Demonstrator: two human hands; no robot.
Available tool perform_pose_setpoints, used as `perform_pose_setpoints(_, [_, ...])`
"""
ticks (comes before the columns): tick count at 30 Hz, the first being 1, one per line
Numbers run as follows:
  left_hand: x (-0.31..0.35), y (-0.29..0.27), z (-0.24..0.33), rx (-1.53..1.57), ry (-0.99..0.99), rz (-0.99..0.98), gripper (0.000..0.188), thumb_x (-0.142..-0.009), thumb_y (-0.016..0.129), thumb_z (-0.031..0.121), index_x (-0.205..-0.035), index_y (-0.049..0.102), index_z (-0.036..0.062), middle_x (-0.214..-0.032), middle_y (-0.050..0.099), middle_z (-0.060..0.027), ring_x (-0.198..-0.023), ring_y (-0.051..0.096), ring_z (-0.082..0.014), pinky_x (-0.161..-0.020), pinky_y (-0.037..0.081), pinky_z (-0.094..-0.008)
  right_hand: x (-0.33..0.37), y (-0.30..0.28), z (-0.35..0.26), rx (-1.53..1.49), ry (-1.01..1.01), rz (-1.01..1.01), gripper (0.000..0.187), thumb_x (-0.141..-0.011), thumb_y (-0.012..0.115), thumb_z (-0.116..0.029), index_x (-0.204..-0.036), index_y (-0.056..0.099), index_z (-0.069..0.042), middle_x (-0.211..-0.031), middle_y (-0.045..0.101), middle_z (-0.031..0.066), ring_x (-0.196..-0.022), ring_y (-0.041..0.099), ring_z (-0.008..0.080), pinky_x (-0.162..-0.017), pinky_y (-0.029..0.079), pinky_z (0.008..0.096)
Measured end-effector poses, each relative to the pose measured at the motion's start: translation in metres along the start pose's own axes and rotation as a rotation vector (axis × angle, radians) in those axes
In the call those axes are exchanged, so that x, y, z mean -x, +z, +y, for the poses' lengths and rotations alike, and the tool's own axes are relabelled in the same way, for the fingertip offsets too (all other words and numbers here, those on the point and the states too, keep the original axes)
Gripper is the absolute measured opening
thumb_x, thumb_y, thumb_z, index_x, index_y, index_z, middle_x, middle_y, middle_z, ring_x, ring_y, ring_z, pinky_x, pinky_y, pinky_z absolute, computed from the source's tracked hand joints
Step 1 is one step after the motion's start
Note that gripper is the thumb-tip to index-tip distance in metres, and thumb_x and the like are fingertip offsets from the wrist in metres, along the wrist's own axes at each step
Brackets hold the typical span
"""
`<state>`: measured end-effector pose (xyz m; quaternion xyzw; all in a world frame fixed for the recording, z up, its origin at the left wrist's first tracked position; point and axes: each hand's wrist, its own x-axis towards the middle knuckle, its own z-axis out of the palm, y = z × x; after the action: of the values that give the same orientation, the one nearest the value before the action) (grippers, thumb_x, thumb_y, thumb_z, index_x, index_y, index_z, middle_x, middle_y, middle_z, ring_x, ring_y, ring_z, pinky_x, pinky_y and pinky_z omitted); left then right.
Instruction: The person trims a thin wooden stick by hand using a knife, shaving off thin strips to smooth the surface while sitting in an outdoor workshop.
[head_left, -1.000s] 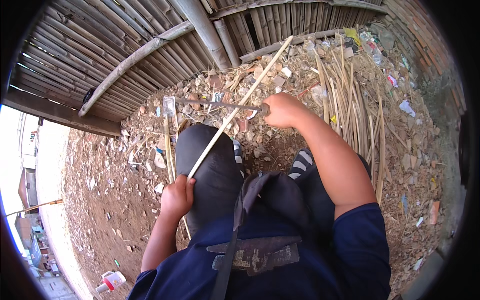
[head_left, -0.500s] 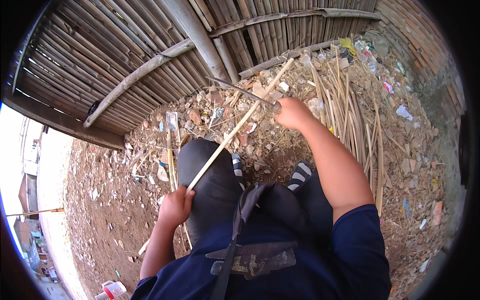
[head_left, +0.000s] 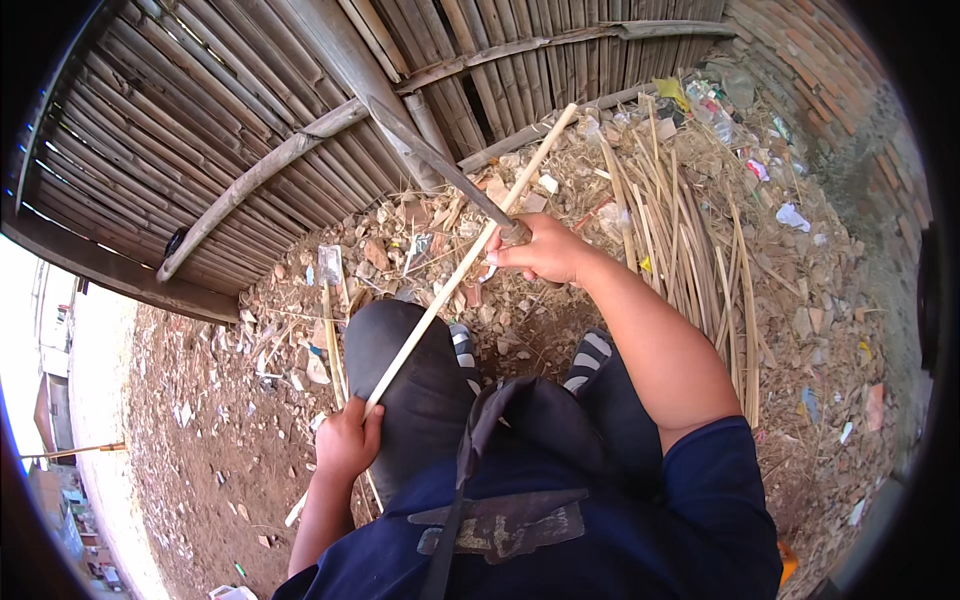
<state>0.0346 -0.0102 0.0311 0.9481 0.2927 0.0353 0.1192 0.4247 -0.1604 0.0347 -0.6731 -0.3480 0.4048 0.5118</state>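
My left hand (head_left: 347, 440) is closed around the near end of a long pale bamboo strip (head_left: 440, 300). The strip slants across my left thigh, away and to the right, its far end near the bamboo fence. In my right hand (head_left: 552, 250) is a long-bladed knife (head_left: 450, 172), gripped by its dark handle. Its blade points away to the left and crosses over the strip in view. My right thumb and fingertips are beside the strip; whether they touch it I cannot tell.
A bundle of split bamboo strips (head_left: 690, 270) lies on the ground to the right. Ahead stands a bamboo fence (head_left: 260, 110), with a brick wall (head_left: 830, 70) at the right. Rubble and litter cover the ground near the fence. Several more strips (head_left: 332, 335) lie beside my left knee.
My right hand has come slightly nearer and left, with the knife blade raised and angled up more. My left hand keeps its grip on the bamboo strip; the view has shifted a little.
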Motion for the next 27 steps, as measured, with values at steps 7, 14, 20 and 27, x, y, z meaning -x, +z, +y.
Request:
perform_pose_setpoints(7, [0.005, -0.008, -0.004, 0.011, -0.029, -0.021, 0.03, -0.095, 0.066, 0.035, -0.092, 0.057, 0.0065, -0.068, 0.066, -0.0198, -0.063, 0.067, -0.0421, -0.056, 0.052, -0.0529, -0.008, 0.0, 0.004, -0.189, -0.045, 0.054, 0.014, -0.09, 0.076, -0.019, -0.097, 0.071, -0.007, -0.088, 0.07, 0.0032, -0.061, 0.056, 0.0073, -0.054, 0.046, 0.0248])
perform_pose_setpoints(14, [0.045, -0.025, -0.038, -0.029, -0.233, -0.12, 0.038, -0.093, 0.068, 0.043, -0.101, 0.062, 0.0062, -0.073, 0.068, -0.0181, -0.07, 0.068, -0.0422, -0.065, 0.052, -0.0533, -0.014, -0.03, 0.016, -0.302, -0.054, 0.238, 0.015, -0.089, 0.076, -0.016, -0.1, 0.072, -0.006, -0.094, 0.07, 0.004, -0.059, 0.057, 0.0089, -0.054, 0.048, 0.0255])
perform_pose_setpoints(20, [0.063, 0.006, -0.055, -0.038, -0.175, -0.044, 0.036, -0.096, 0.065, 0.038, -0.082, 0.058, 0.0056, -0.064, 0.063, -0.0204, -0.064, 0.065, -0.0453, -0.058, 0.049, -0.0544, -0.011, -0.033, 0.009, 0.046, -0.152, 0.571, 0.026, -0.088, 0.076, -0.025, -0.109, 0.071, -0.009, -0.09, 0.074, 0.0094, -0.068, 0.068, 0.0188, -0.063, 0.055, 0.0323])
perform_pose_setpoints(27, [0.047, 0.014, -0.02, 0.026, -0.163, 0.017, 0.042, -0.099, 0.061, 0.04, -0.077, 0.053, 0.0052, -0.064, 0.061, -0.0219, -0.063, 0.063, -0.0467, -0.056, 0.047, -0.0557, 0.013, -0.006, -0.022, 0.738, -0.044, 0.411, 0.033, -0.084, 0.074, -0.026, -0.114, 0.071, -0.012, -0.09, 0.074, 0.0143, -0.087, 0.072, 0.0331, -0.079, 0.058, 0.0458])
